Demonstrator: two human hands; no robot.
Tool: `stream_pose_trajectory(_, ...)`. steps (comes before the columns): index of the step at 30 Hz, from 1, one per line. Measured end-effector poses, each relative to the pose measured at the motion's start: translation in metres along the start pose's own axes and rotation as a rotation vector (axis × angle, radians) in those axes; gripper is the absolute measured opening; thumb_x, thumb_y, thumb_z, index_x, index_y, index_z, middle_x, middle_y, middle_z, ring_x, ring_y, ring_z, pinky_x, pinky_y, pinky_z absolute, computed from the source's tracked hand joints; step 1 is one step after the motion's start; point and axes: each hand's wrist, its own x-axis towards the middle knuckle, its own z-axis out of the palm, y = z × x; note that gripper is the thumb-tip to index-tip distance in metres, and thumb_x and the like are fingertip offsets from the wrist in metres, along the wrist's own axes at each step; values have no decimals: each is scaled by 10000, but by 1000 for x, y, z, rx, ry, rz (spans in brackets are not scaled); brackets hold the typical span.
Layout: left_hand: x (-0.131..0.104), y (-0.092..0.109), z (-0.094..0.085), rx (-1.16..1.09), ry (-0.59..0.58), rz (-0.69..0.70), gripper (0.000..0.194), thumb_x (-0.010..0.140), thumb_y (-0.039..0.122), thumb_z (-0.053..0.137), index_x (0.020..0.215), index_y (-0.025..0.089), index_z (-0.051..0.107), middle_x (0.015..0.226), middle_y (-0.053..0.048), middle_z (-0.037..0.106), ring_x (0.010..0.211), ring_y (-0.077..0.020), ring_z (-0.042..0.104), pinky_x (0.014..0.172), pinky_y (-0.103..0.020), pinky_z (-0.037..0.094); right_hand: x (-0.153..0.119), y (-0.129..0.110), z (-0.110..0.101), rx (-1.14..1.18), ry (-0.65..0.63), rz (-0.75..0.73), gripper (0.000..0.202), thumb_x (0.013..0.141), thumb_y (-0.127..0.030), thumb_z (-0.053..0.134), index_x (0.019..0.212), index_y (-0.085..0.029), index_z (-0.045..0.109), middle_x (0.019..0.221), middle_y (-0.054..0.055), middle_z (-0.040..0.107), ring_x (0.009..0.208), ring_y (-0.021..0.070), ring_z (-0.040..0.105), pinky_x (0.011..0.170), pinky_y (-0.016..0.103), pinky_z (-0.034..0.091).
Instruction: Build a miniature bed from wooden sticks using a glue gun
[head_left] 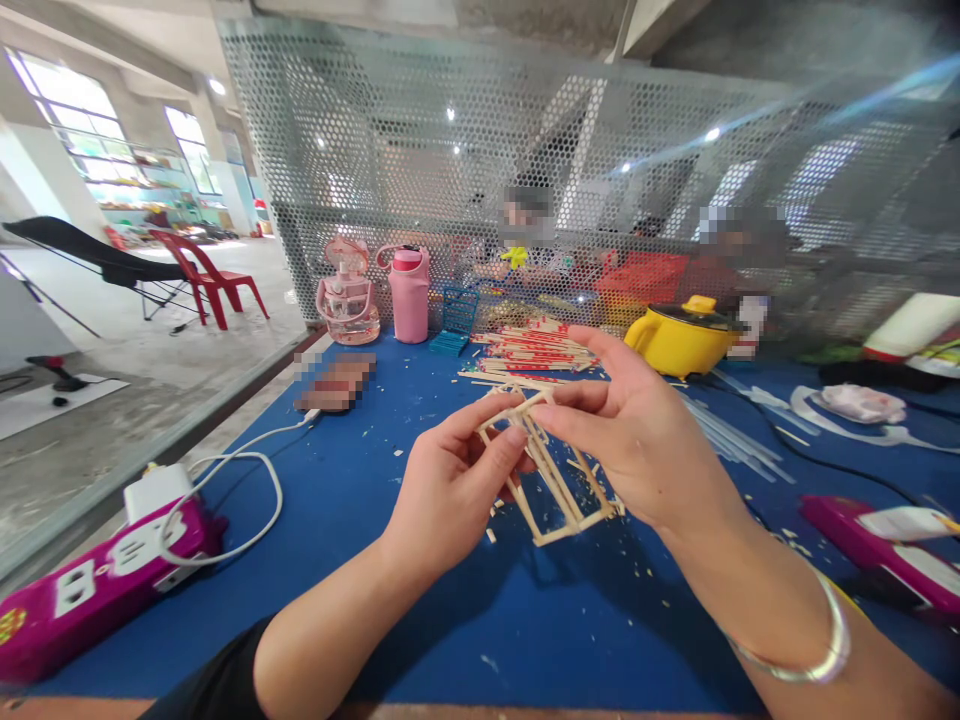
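A small open frame of thin wooden sticks [562,490] is held up in front of me, tilted, above the blue tabletop [420,640]. My left hand [454,480] pinches its upper left corner between thumb and fingers. On the upper right corner, the thumb and fingers of my right hand [637,430] are closed, with one finger raised away. Whether a separate small piece sits between the right fingertips is too small to tell. Behind the hands lies a pile of loose wooden sticks [532,347], some with red printing. Bits of stick [491,536] are scattered below the frame.
At the back stand a pink bottle [410,300], a transparent jug [350,310], a teal stand [454,325] and a yellow pot [679,340]. Translucent rods [739,440] lie right. Purple power strips [112,575] flank both sides; a white cable [277,480] loops left. Perforated mesh [390,150] rises behind.
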Motion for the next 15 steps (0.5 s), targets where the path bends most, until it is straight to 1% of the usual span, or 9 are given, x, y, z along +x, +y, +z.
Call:
stream_pose_trajectory(6,-1,1,-1,24,-13,-10,345,809,350,634,1103,168,632,608,9,645,523,-84,547,501,-181,483,-1,0,-1,-12,-12,2,778,654,-235,754,1313,-236,340,662,-51,663,526,137,644,495,255,552)
stream_pose_trajectory(11,-1,4,-2,51,-19,-19,354,807,359,634,1095,152,642,619,-5,652,537,-92,556,507,-185,480,-1,-1,0,-31,-19,-2,724,667,-231,742,1281,-237,358,647,-59,651,532,123,632,502,235,532)
stream_pose_trajectory(15,1,5,-4,49,-22,-12,351,799,353,645,1089,156,649,621,-8,651,540,-94,555,507,-183,474,-2,-2,1,-36,5,7,691,667,-226,742,1251,-240,373,654,-52,654,546,132,632,508,241,524)
